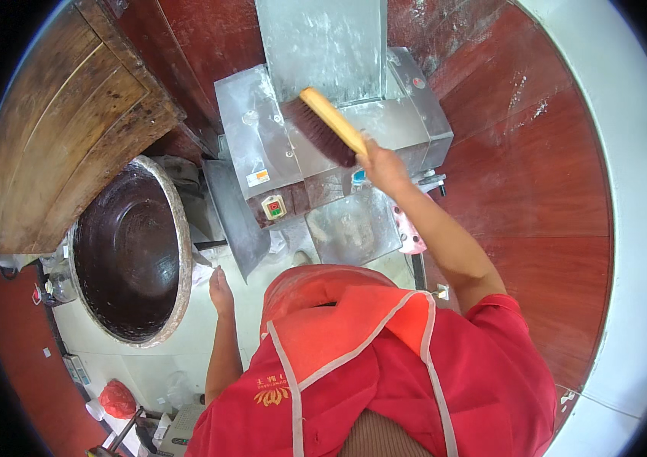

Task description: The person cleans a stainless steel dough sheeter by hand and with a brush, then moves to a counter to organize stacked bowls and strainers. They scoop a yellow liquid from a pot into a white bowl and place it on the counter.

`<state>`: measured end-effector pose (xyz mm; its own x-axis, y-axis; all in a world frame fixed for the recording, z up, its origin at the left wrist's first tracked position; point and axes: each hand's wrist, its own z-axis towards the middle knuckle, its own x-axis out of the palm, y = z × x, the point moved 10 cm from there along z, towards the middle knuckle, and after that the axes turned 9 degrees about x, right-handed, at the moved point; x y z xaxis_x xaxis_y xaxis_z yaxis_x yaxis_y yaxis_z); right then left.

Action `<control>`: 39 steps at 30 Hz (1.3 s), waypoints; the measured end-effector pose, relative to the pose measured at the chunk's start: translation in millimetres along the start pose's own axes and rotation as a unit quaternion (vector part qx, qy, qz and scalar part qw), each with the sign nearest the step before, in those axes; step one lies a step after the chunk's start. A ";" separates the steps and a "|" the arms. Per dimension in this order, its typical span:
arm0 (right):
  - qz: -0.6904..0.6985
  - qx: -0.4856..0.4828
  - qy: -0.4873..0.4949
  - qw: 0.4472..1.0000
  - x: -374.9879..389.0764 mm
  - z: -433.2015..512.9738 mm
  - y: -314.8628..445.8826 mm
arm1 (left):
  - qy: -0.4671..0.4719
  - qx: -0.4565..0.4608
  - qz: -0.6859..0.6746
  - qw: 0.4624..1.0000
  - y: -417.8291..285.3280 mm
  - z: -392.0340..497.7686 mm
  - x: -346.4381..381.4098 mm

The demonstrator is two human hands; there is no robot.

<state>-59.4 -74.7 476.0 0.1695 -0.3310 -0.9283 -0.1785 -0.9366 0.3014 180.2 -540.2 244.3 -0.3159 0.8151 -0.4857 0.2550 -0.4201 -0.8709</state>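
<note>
My right hand (386, 167) grips the end of a wooden-handled bench brush (333, 119) with dark bristles. The brush is over the top of a floury stainless-steel machine (260, 134) that looks like a dough sheeter. At the machine's front left is a switch (274, 207) with red and green buttons. Behind the brush rises a dusty steel feed plate (323, 45). My left hand (221, 292) hangs low beside the rim of a big dark-glazed basin (135, 251). Whether those fingers hold anything is unclear.
A wooden board (66, 125) juts in above the basin at the left. Below the machine's front lies a steel tray (355, 225), with a sloping metal sheet (238, 220) to its left. Reddish wood panels (523, 171) flank the right side. A red plastic bag (117, 399) sits lower left.
</note>
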 end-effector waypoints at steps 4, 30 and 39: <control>0.083 -0.154 -0.088 0.981 -32.8 -31.3 8.1 | 0.021 -0.009 0.025 0.999 4.6 -12.8 0.5; -0.001 -0.013 -0.029 0.999 -14.1 -31.5 -33.8 | 0.017 -0.041 0.041 0.998 34.9 -18.6 -12.3; 0.042 -0.156 -0.042 0.986 10.7 -8.9 34.8 | 0.025 -0.071 0.084 0.994 57.7 -41.0 -24.7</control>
<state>-55.2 -111.9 478.5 0.0840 -0.4104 -0.9080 0.1207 -0.9003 0.4181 240.1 -568.2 209.2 -0.2125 0.7591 -0.6154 0.4274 -0.4941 -0.7571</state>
